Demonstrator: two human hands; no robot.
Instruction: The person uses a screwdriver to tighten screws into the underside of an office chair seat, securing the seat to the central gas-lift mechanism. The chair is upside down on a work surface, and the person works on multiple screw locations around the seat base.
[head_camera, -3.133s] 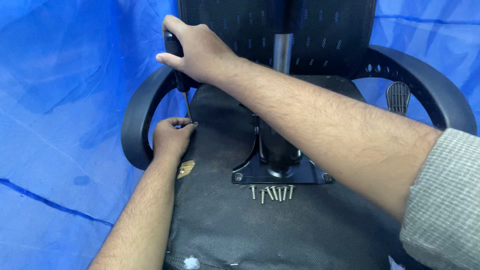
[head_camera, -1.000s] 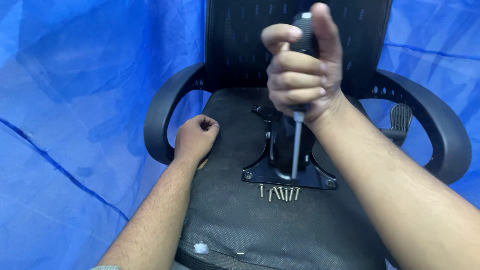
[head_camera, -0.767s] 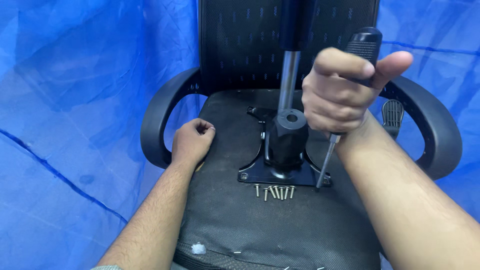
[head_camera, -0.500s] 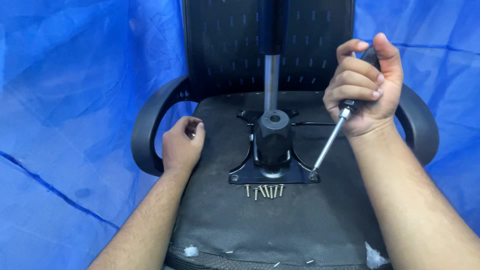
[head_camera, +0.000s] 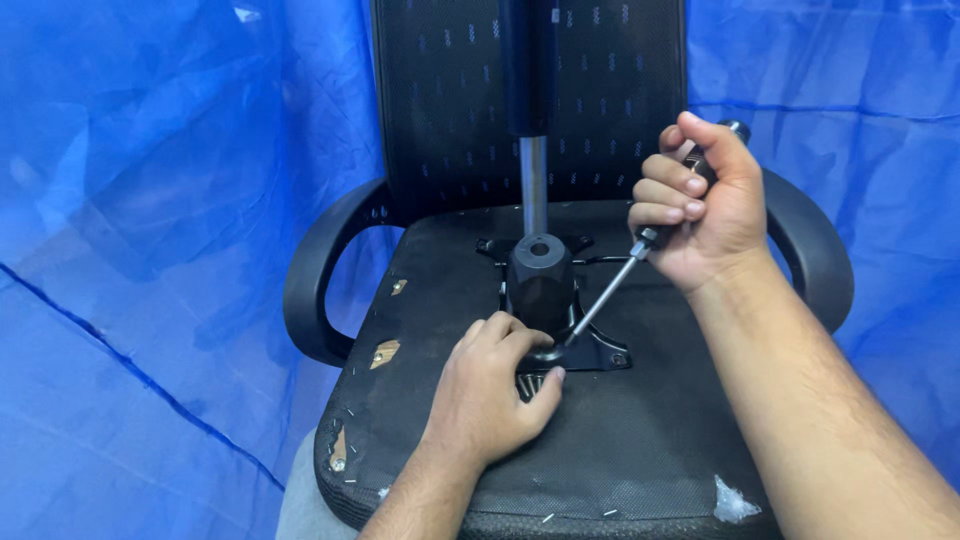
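Right hand (head_camera: 705, 205) fist-tight on screwdriver (head_camera: 640, 245) — shaft slants down-left, tip at the black metal plate (head_camera: 598, 352) on the upturned chair seat (head_camera: 640, 440). Left hand (head_camera: 495, 395) rests on the seat, fingers curled at the plate's front edge — whether they pinch anything, can't tell.

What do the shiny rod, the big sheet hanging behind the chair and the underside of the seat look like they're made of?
Rod: polished metal, probably steel, judging by its bright gleam. Sheet: thin blue plastic tarp, glossy and creased. Seat underside: black fabric-like covering, matte, torn in spots to show a wood-coloured board beneath.
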